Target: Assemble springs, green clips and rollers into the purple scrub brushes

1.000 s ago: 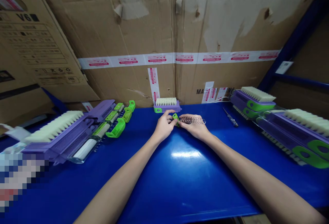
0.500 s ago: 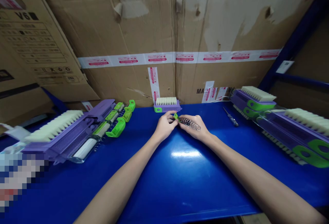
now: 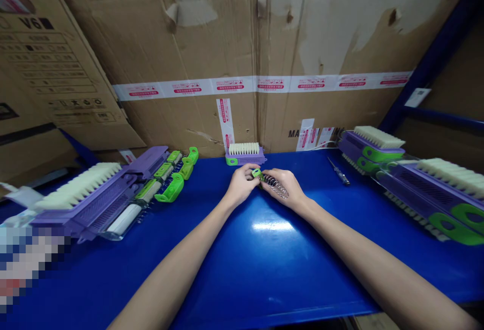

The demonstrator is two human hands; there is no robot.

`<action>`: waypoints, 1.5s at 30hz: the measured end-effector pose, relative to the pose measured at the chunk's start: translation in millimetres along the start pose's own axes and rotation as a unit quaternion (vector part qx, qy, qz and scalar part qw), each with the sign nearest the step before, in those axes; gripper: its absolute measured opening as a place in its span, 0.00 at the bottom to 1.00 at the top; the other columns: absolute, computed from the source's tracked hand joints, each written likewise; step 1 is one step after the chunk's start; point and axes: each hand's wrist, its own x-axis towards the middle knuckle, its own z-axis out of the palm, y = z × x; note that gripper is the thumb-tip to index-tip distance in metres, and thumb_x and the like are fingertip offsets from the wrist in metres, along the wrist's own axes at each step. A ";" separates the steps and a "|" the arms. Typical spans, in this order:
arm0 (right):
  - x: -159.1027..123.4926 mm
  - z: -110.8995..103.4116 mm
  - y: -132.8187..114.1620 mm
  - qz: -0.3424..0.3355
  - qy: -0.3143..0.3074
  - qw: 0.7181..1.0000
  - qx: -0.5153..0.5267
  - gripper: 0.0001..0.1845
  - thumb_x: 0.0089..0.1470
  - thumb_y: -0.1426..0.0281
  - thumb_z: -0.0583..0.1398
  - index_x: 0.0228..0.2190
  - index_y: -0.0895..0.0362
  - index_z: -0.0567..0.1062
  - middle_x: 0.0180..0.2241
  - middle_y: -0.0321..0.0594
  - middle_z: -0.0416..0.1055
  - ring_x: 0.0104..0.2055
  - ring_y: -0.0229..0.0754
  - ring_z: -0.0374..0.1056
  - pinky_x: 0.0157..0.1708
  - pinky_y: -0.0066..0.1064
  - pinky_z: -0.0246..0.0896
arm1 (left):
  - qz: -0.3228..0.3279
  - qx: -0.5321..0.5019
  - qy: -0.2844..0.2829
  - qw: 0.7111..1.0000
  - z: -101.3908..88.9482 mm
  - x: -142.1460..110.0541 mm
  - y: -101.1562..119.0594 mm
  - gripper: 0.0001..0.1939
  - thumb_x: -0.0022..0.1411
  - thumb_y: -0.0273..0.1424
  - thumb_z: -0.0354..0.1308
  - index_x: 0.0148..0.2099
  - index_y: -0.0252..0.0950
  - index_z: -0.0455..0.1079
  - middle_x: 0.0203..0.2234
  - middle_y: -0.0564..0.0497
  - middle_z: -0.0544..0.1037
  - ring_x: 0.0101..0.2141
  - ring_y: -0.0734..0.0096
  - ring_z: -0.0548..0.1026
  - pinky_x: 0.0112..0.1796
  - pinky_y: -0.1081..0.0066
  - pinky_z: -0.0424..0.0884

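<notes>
My left hand (image 3: 242, 186) is closed, its fingertips pinching a small green plastic piece (image 3: 257, 172) at the centre of the table. Dark metal loops like a coil spring (image 3: 275, 185) run from that piece toward the lower right. My right hand (image 3: 289, 188) is curled around the far side of the loops, with most of its fingers hidden behind them. Just beyond both hands stands a purple brush block (image 3: 245, 157) with cream bristles on top and a green end tab.
At the left, purple brush blocks (image 3: 91, 201) lie beside loose green end pieces (image 3: 172, 188). Several purple and green brush blocks (image 3: 419, 194) are stacked at the right, near a screwdriver (image 3: 340, 172). Cardboard (image 3: 212, 42) stands behind the blue table (image 3: 272, 269).
The green piece and the metal loops have shifted slightly left and tilted, with the loops now pointing more steeply down. Both hands keep their hold; the camera has barely moved.
</notes>
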 end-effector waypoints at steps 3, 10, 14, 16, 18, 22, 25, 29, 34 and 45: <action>0.2 0.7 2.5 -0.005 0.006 0.999 0.046 0.13 0.56 0.63 0.56 0.38 0.56 0.76 0.35 0.45 0.76 0.35 0.43 0.72 0.36 0.31 0.64 | -0.004 0.001 -0.011 1.000 -1.0 0.6 -0.3 0.16 0.48 0.20 0.59 0.42 0.31 0.70 0.29 0.49 0.79 0.32 0.71 0.77 0.36 0.73 0.72; -0.2 2.4 5.4 -0.002 0.012 0.994 0.109 0.14 0.55 0.62 0.58 0.40 0.56 0.76 0.37 0.44 0.78 0.37 0.45 0.74 0.37 0.32 0.66 | -0.024 -0.010 -0.018 0.999 -3.6 3.1 -1.3 0.20 0.47 0.19 0.62 0.45 0.29 0.71 0.36 0.44 0.80 0.37 0.66 0.78 0.43 0.66 0.73; -0.1 -2.4 5.4 -0.042 0.010 0.990 0.132 0.15 0.54 0.65 0.58 0.42 0.58 0.75 0.39 0.45 0.77 0.40 0.45 0.75 0.39 0.31 0.67 | -0.028 -0.017 -0.008 0.999 -3.8 2.8 -0.2 0.20 0.48 0.20 0.62 0.46 0.29 0.71 0.38 0.43 0.80 0.37 0.65 0.78 0.44 0.64 0.72; 0.0 -3.8 6.7 -0.049 0.000 0.991 0.126 0.14 0.55 0.67 0.58 0.42 0.58 0.75 0.39 0.45 0.78 0.39 0.45 0.75 0.38 0.30 0.67 | -0.025 -0.023 -0.010 0.999 -3.8 2.6 -0.2 0.20 0.48 0.21 0.63 0.46 0.29 0.71 0.38 0.43 0.80 0.37 0.65 0.78 0.45 0.64 0.72; -0.1 -3.6 8.7 -0.042 -0.005 0.993 0.112 0.13 0.54 0.67 0.58 0.42 0.57 0.75 0.38 0.44 0.78 0.39 0.45 0.75 0.37 0.30 0.67 | -0.020 -0.028 -0.017 0.999 -3.7 2.4 -0.6 0.20 0.48 0.22 0.64 0.47 0.29 0.71 0.38 0.43 0.80 0.37 0.66 0.78 0.45 0.65 0.72; -0.7 -0.3 12.2 -0.021 0.003 0.994 0.108 0.13 0.55 0.66 0.58 0.42 0.55 0.75 0.39 0.42 0.78 0.39 0.45 0.75 0.38 0.30 0.67 | -0.010 -0.020 -0.034 0.999 -3.4 1.8 -1.0 0.20 0.50 0.21 0.62 0.48 0.29 0.71 0.37 0.44 0.80 0.37 0.68 0.78 0.42 0.67 0.73; -0.9 2.2 12.5 -0.013 0.011 0.993 0.119 0.14 0.55 0.65 0.58 0.42 0.55 0.75 0.39 0.43 0.78 0.38 0.45 0.75 0.37 0.31 0.67 | -0.003 0.001 -0.043 0.999 -3.2 0.9 -0.8 0.21 0.51 0.19 0.60 0.50 0.29 0.71 0.35 0.45 0.80 0.36 0.69 0.78 0.40 0.69 0.74; -0.5 5.2 12.2 0.005 0.022 0.992 0.125 0.15 0.55 0.63 0.58 0.42 0.56 0.76 0.37 0.43 0.78 0.36 0.44 0.75 0.36 0.31 0.68 | 0.008 0.011 -0.054 0.998 -3.4 0.3 -1.5 0.24 0.51 0.18 0.59 0.52 0.31 0.69 0.34 0.47 0.80 0.35 0.70 0.77 0.40 0.70 0.73; 0.1 11.2 16.4 0.041 0.041 0.990 0.130 0.14 0.53 0.61 0.60 0.39 0.54 0.77 0.36 0.40 0.78 0.34 0.43 0.75 0.34 0.30 0.68 | 0.016 0.021 -0.061 0.998 -3.0 0.5 -1.6 0.25 0.51 0.18 0.57 0.53 0.31 0.69 0.33 0.48 0.80 0.33 0.71 0.76 0.39 0.70 0.72; 1.9 1.6 10.9 0.023 -0.008 0.988 0.153 0.16 0.51 0.69 0.59 0.43 0.56 0.75 0.34 0.40 0.78 0.31 0.40 0.74 0.31 0.27 0.67 | 0.023 0.055 -0.043 0.997 -0.5 -0.2 -2.3 0.23 0.52 0.19 0.55 0.51 0.32 0.71 0.30 0.49 0.79 0.32 0.69 0.76 0.40 0.68 0.72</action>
